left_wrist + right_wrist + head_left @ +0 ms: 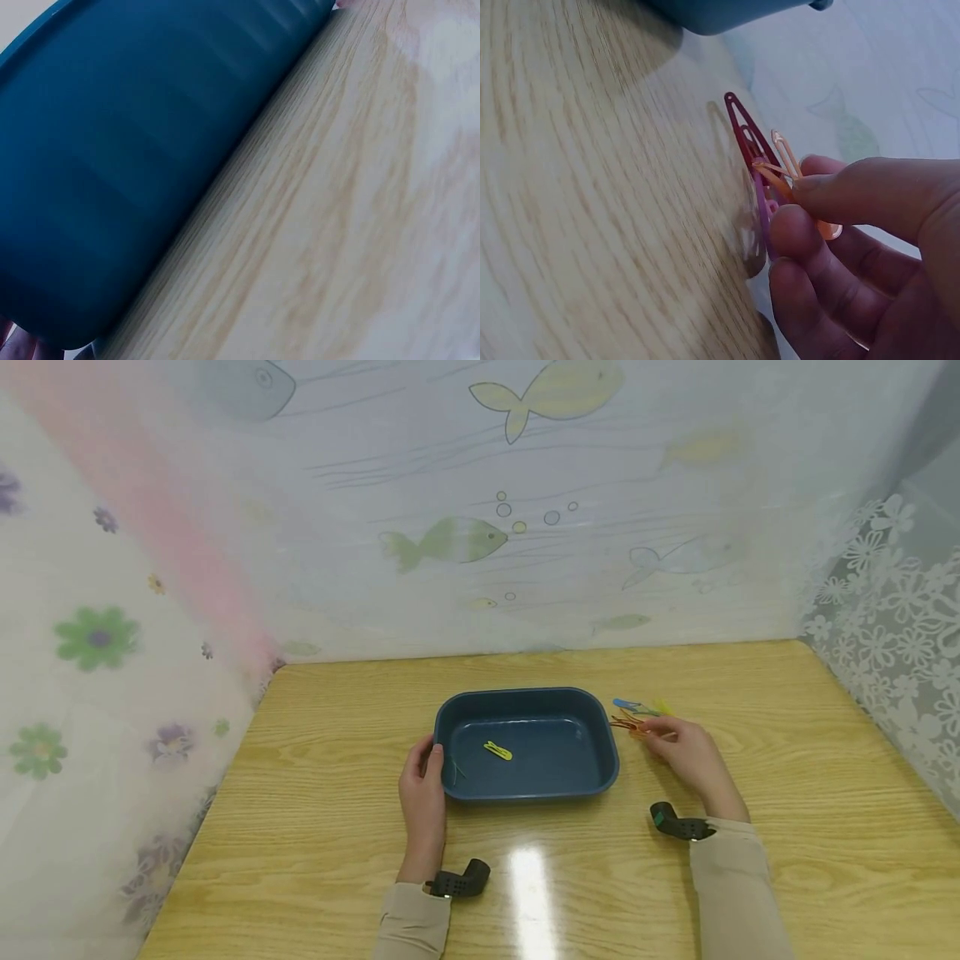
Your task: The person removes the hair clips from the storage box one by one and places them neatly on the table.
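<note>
A dark blue rectangular basin (525, 799) stands on the table. At its left end my left hand (422, 789) grips the wall, thumb over the rim; in the left wrist view the basin's side (150, 135) covers most of that hand. Inside lie a yellow snap hair clip (498, 751) and a thin green clip (457, 768). Right of the basin, my right hand (686, 752) pinches an orange snap hair clip (784, 176) between thumb and fingers. A dark red clip (742, 131) and a pinkish purple clip (763, 206) overlap it at the fingertips.
Just beyond the right hand lie a blue hair clip (626, 703) and a yellow clip (662, 707). The wooden table (322, 793) meets a fish-patterned wall covering (450, 602) at the back. Flowered coverings flank it left and right.
</note>
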Demonstrator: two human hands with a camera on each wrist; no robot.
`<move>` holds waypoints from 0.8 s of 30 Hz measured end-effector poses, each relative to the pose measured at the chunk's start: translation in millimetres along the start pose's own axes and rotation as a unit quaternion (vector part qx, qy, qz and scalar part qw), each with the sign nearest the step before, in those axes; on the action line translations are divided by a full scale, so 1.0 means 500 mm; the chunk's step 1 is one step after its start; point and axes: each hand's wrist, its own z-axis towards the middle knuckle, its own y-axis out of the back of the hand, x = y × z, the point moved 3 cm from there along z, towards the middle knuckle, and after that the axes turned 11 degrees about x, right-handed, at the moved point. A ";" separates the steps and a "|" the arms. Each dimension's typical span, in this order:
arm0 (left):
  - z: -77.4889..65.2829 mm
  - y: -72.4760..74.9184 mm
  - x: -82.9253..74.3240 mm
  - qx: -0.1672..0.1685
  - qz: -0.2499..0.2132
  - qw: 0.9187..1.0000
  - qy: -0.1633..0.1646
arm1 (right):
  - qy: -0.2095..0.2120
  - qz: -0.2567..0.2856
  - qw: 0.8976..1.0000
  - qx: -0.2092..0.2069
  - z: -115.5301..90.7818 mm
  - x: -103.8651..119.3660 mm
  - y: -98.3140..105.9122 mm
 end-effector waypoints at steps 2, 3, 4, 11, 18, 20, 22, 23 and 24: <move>0.002 0.001 0.005 0.000 -0.001 1.000 0.000 | -0.002 0.010 1.000 0.004 0.001 -0.001 -0.002; 0.005 0.002 0.011 0.001 -0.003 1.000 0.000 | -0.004 0.014 1.000 0.005 0.002 -0.002 -0.002; 0.007 0.003 0.018 0.001 -0.004 1.000 0.001 | -0.003 0.017 1.000 0.007 0.002 -0.003 -0.003; 0.021 0.005 0.054 -0.005 0.002 1.000 -0.004 | 0.004 -0.014 1.000 0.001 0.007 -0.005 -0.004; 0.021 0.005 0.055 -0.009 0.007 1.000 -0.012 | 0.012 -0.058 0.998 -0.010 0.012 -0.002 -0.006; 0.021 0.005 0.054 -0.007 0.004 1.000 -0.011 | 0.011 -0.063 0.998 -0.009 0.012 -0.001 -0.007; 0.021 0.005 0.054 -0.005 0.002 1.000 -0.008 | 0.008 -0.067 0.998 -0.008 0.011 0.000 -0.008; 0.021 0.006 0.054 -0.005 0.001 1.000 -0.006 | 0.007 -0.069 0.998 -0.006 0.011 -0.001 -0.008; 0.021 0.006 0.055 -0.005 0.000 1.000 -0.004 | 0.004 -0.070 0.998 -0.004 0.010 -0.001 -0.008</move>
